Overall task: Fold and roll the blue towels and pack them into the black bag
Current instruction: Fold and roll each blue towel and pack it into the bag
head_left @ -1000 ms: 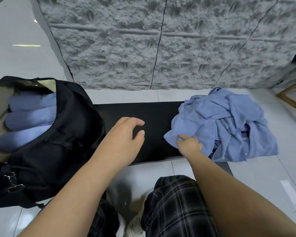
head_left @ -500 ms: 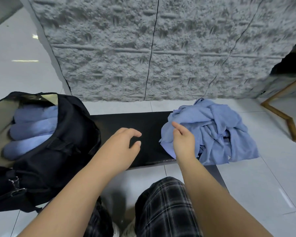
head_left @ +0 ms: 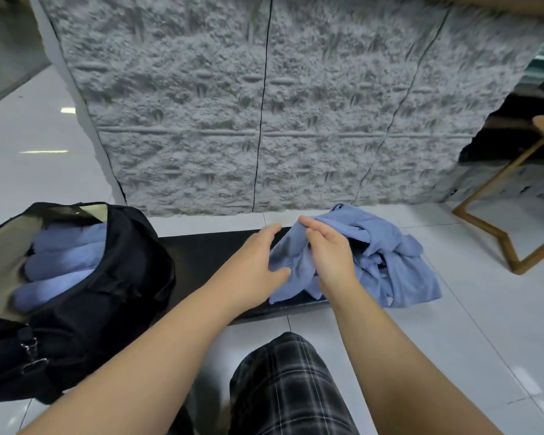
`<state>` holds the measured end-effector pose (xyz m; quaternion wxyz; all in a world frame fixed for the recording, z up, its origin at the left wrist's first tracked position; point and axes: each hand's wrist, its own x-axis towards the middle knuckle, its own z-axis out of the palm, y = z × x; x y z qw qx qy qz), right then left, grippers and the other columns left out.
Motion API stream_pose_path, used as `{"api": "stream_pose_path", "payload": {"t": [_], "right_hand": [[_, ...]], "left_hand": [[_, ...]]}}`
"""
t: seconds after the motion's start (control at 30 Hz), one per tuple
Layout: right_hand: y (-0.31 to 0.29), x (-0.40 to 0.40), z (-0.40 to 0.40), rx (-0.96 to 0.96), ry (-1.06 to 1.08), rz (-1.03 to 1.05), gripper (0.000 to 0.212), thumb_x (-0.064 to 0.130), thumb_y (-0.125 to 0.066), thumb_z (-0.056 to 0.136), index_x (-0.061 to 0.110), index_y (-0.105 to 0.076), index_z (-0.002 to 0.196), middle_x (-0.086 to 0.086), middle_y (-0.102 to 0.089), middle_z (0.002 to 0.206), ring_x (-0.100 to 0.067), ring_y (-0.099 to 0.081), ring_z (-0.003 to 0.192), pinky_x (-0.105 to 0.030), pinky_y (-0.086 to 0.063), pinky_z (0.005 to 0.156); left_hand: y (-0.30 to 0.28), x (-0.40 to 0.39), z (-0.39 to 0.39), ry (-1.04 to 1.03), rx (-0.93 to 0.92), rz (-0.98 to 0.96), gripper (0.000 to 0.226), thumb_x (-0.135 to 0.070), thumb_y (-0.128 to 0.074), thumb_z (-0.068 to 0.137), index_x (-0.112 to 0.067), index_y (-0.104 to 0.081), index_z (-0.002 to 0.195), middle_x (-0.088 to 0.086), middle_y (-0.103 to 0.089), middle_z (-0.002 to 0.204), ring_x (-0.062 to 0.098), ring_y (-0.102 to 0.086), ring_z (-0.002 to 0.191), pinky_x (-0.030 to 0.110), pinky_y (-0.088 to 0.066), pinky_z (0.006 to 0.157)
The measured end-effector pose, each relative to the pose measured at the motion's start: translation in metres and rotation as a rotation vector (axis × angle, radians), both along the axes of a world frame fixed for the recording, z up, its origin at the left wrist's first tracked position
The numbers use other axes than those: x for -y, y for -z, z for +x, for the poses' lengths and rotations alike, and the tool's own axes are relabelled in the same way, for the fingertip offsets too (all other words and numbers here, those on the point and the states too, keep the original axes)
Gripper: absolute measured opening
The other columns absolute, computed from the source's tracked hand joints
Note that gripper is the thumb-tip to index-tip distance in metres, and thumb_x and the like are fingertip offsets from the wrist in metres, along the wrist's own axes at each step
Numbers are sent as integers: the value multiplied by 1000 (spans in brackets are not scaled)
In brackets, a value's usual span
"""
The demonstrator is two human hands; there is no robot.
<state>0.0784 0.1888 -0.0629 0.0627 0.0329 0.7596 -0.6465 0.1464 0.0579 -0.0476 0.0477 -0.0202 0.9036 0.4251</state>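
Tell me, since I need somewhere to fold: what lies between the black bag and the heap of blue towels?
In the head view, a bare stretch of black mat separates the black bag from the towel heap.

Three rolled towels (head_left: pixel 63 262) in one black bag (head_left: pixel 113 296); two hands (head_left: pixel 255 265).

The bag (head_left: pixel 85 309) is parked at the left, with rolled towels (head_left: pixel 60 265) stacked inside. A mat (head_left: pixel 208 262) is laid just right of it. The loose towel pile (head_left: pixel 383 259) is heaped on the mat's right end, wall (head_left: pixel 264 105) behind.
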Motion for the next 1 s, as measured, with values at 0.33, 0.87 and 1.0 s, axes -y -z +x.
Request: {"api": "stream_pose_path", "payload": {"t": [0.33,0.87,1.0], "right_hand": [[-1,-26,-17,-9,-92,-45,42,-1,-38,94,28,-69,95,4,-66,101,-8,-58,93,-25,-48,89],[93,-102,-123,149,136,567,38,28,-33,97,30,-59,123,0,-43,144,-21,-25,139,-35,-18,108],[109,-121,-146,324,-23,726,46,37,-34,98,17,-48,137,-8,-29,152,-25,-15,142,-32,-7,113]], "left_hand": [[-4,-43,-58,-84,-122,-165,40,-18,-48,94,-19,-42,134,4,-58,117,23,-55,105,40,-46,87],[38,-75,-109,-138,-178,88,29,-10,-44,95,-25,-63,112,-10,-47,104,0,-49,84,-1,-34,69],[43,-80,-118,-117,-168,118,30,-9,-45,95,-21,-61,118,-10,-46,105,-4,-48,81,-4,-32,70]]}}
